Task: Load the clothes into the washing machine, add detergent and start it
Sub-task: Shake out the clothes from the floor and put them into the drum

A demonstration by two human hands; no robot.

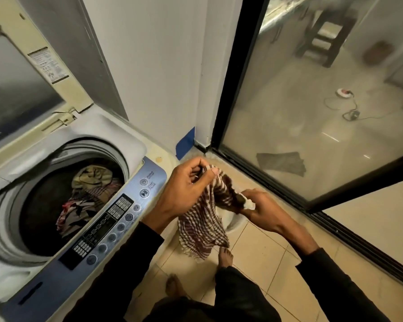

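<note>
A top-loading washing machine (149, 145) stands at the left with its lid (21, 73) raised. Inside the drum lie several clothes (86, 196), patterned and beige. A maroon and white checked cloth (202, 226) hangs over the tiled floor to the right of the machine. My left hand (184, 189) pinches its upper edge. My right hand (258, 210) grips another part of it lower and to the right, with a white corner sticking out. The machine's blue control panel (116, 219) with round buttons runs along its front edge.
A white bucket or basin (235, 223) shows partly under the cloth on the floor. A black-framed glass sliding door (288, 112) fills the right side. A white wall (161, 66) stands behind the machine. My bare feet (224, 256) are on the tiles.
</note>
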